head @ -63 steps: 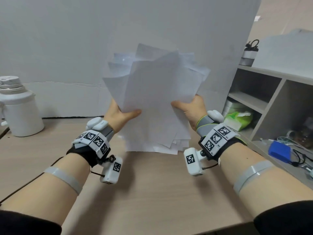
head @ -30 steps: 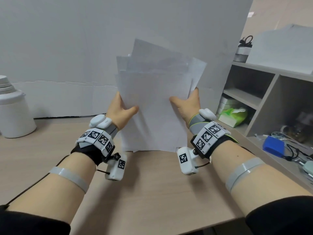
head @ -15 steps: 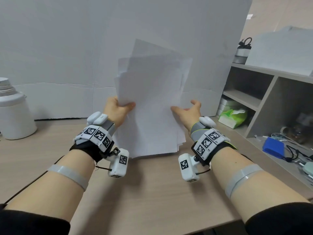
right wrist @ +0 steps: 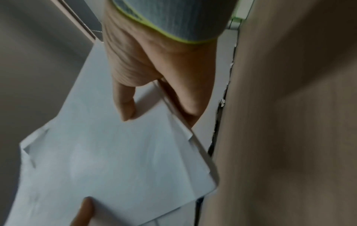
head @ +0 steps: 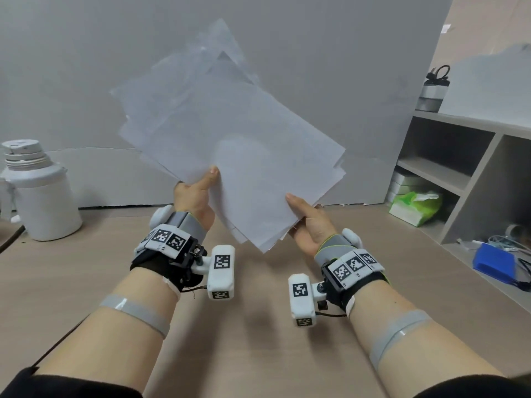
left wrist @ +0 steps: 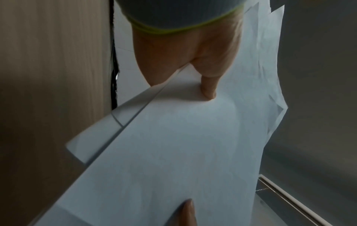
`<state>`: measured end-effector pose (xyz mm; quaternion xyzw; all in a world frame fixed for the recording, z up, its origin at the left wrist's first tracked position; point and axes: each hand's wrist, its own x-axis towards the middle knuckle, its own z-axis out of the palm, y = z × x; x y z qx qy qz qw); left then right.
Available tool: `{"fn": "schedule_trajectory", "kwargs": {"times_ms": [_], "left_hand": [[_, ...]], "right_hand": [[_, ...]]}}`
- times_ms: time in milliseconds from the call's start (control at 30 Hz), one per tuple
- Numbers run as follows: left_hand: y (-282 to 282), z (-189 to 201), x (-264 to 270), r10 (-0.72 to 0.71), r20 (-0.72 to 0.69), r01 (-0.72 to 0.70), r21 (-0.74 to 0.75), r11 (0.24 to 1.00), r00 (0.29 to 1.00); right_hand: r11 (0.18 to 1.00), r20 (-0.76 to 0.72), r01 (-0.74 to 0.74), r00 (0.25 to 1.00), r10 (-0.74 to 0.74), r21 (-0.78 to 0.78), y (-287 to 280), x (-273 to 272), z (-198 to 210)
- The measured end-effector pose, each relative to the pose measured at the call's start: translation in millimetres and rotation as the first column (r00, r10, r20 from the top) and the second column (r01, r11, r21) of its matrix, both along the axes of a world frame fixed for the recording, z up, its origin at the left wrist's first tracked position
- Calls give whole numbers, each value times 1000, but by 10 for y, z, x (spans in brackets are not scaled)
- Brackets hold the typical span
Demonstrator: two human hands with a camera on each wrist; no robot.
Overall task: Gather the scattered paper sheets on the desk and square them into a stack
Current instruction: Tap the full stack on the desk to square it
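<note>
A loose stack of white paper sheets (head: 244,145) hangs in the air above the wooden desk (head: 258,326), turned so one corner points down, with its edges fanned and uneven. My left hand (head: 198,193) pinches the stack's left edge, thumb on the front face. My right hand (head: 304,222) grips the lower right edge, thumb on front and fingers hidden behind. The left wrist view shows my left thumb (left wrist: 208,85) pressing the paper sheets (left wrist: 173,152). The right wrist view shows my right thumb (right wrist: 125,107) on the paper sheets (right wrist: 106,160).
A white jug (head: 37,193) stands at the desk's far left. A grey shelf unit (head: 459,168) lines the right side, holding a green tissue pack (head: 415,206) and a blue object (head: 494,264) with cables. A white board backs the desk.
The stack stood upright with its lower edge on the desk; it now hangs clear of the desk, rotated so a corner points down. My right hand, briefly loosened, grips the lower right edge again.
</note>
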<state>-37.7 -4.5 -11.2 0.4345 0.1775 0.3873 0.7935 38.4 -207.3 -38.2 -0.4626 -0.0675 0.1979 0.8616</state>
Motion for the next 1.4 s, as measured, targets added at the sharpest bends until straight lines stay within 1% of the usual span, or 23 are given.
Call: {"fn": "schedule_trajectory", "kwargs": {"times_ms": [67,133,233,300,367,433,467,533,633,667,700,767,800,900,967,1033,1100,1167,1333,1400], "left_hand": [[84,-88,25,-18,-17,18,-32,999,1000],[194,-185,42,-57,-40,56,-39,998,998],[223,-222,0,-131,-5,130,-45,990,991],[343,-288,8,-140,-31,139,-29,990,990],[527,-361,-16,-119,-38,118,-16,993,992],[726,-419,-84,-101,-17,101,5,995,995],[826,-449,-115,-84,-36,85,40,996,996],[981,-507,-157,-44,-109,60,149,987,993],[1149,-586,-188,-59,-235,139,339,930,970],[1200,-594,-210,-71,-268,168,359,918,961],[1261,-597,-234,-93,-268,188,355,916,959],[1381,-588,-296,-144,-212,208,320,924,967],[1437,-575,-329,-139,-195,199,336,920,971],[1491,-555,-342,-20,-247,143,492,859,969],[1450,-533,-315,72,-281,106,569,816,957],[1407,-546,-284,194,-258,4,610,793,947],[1415,-533,-270,264,-195,-93,612,785,945],[1397,-509,-279,239,-186,-77,615,785,953],[1380,-564,-316,102,-291,99,603,792,951],[1360,-575,-291,99,-294,106,607,787,951]], "right_hand": [[1000,45,1,999,-1,2,72,27,30],[998,109,41,993,-36,-49,149,78,50],[970,210,181,967,-145,-164,241,227,39],[934,285,271,937,-201,-233,287,370,31],[892,376,361,893,-247,-273,261,518,48],[857,473,418,846,-247,-301,187,647,74],[849,516,426,827,-225,-313,168,722,73],[848,567,414,805,-172,-330,171,851,53],[863,583,381,802,-131,-331,187,946,25],[866,592,377,797,-122,-328,182,970,18],[869,602,376,789,-118,-322,167,991,15],[874,621,377,775,-115,-308,137,1011,-12],[870,632,382,767,-109,-313,135,1020,-36],[855,667,390,741,-72,-341,150,991,-90],[856,686,379,727,-40,-351,181,987,-128],[862,694,364,720,-20,-353,190,989,-160],[876,686,343,728,-20,-338,210,1028,-156],[879,677,316,736,11,-357,175,1058,-176],[900,650,230,757,73,-370,110,1061,-242],[908,635,214,770,70,-359,101,1067,-260]]}}
